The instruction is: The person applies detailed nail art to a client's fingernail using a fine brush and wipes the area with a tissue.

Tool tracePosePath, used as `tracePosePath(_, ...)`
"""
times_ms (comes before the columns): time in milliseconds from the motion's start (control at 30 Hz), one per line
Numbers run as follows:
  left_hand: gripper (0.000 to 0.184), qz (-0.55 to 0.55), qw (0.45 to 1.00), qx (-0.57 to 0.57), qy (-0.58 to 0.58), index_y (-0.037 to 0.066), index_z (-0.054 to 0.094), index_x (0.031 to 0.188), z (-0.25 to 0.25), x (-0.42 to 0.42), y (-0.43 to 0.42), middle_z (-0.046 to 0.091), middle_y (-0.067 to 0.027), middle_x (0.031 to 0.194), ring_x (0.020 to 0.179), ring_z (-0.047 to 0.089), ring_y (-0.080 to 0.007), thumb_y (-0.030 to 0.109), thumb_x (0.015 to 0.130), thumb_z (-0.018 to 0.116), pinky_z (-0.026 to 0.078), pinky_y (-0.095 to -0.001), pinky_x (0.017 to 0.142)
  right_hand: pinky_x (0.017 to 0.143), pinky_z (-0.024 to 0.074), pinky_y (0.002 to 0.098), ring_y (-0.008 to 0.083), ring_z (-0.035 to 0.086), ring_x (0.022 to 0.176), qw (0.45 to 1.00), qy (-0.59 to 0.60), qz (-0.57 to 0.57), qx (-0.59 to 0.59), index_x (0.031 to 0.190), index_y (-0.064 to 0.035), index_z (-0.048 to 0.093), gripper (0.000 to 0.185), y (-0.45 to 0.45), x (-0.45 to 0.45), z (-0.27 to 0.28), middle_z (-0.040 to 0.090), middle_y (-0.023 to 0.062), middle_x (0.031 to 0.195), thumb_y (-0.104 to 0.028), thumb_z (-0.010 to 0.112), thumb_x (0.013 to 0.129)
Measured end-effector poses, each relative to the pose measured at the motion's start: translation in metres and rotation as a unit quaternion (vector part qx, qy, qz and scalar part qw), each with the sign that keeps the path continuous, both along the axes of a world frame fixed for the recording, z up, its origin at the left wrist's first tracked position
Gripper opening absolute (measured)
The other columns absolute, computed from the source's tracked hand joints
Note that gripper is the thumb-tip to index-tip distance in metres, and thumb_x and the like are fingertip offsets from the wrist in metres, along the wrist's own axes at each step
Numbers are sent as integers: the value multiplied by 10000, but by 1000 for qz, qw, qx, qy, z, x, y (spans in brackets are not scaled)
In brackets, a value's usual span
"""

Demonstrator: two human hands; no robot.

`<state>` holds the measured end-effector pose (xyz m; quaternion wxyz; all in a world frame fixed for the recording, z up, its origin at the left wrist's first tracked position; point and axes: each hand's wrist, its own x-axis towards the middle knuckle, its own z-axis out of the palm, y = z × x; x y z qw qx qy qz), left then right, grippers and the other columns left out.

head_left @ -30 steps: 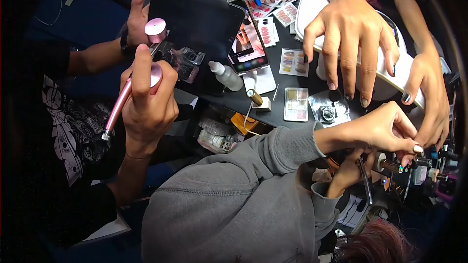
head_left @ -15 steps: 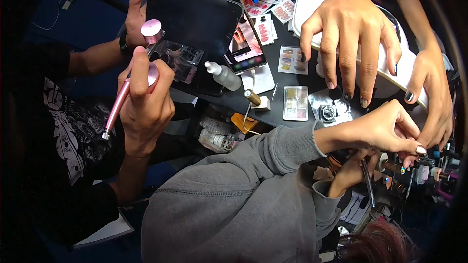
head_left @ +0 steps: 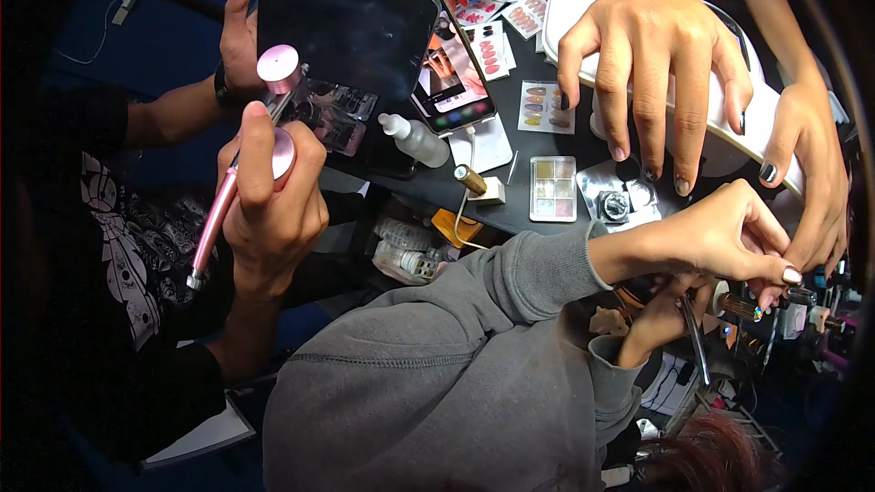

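Since the earlier frame, the black panel (head_left: 337, 27) and pink tool (head_left: 214, 232) held by the co-worker (head_left: 118, 264) at the left have been shifted leftward in view. The tabletop (head_left: 518, 198) has been displaced slightly too, so camera movement may be partly responsible. The lower view is filled by the gray sweatshirt (head_left: 410, 401). At the top, the white device (head_left: 567, 14) is partly covered by the far person's right hand (head_left: 652, 64). The far person's left hand (head_left: 811, 155) is lowered toward the right edge, where one finger seems to be pinched by the left hand (head_left: 720, 232), its thumb and fingertips drawn together. Just below, the dark stick (head_left: 696, 342) is gripped by the curled right hand (head_left: 663, 319). Whether the ribbed piece (head_left: 740, 308) beside them is also held cannot be told. For control, the pinch should be kept light but steady, and the right hand braced against the left.
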<state>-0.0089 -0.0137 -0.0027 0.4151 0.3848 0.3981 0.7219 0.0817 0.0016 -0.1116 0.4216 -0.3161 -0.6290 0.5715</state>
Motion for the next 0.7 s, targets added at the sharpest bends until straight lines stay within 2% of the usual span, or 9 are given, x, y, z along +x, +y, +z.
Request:
tracePosePath(233,175,2,1000,-20,-3,-55,568,765,2,-1,-1,561,-53,607,528,527,-71,113,715,572,427,-163,490,412,320,168,69,411,454,998,45,13,31,855,15,452,196,18,7,-28,439,16,539,-174,459,807)
tracePosePath(400,173,1,1000,-3,-3,-51,568,754,-3,-1,3,559,-50,602,528,526,-68,117,714,575,425,-161,487,404,311,160,61,412,451,999,3,22,25,852,2,453,186,20,10,-30,444,17,534,-178,455,808)
tracePosePath(700,172,-1,1000,-13,-10,-51,566,751,-3,-1,3,558,-49,598,529,525,-66,118,718,571,420,-156,484,391,300,157,57,394,436,1000,9,1,15,902,29,464,249,18,5,-24,429,10,516,-199,466,802)
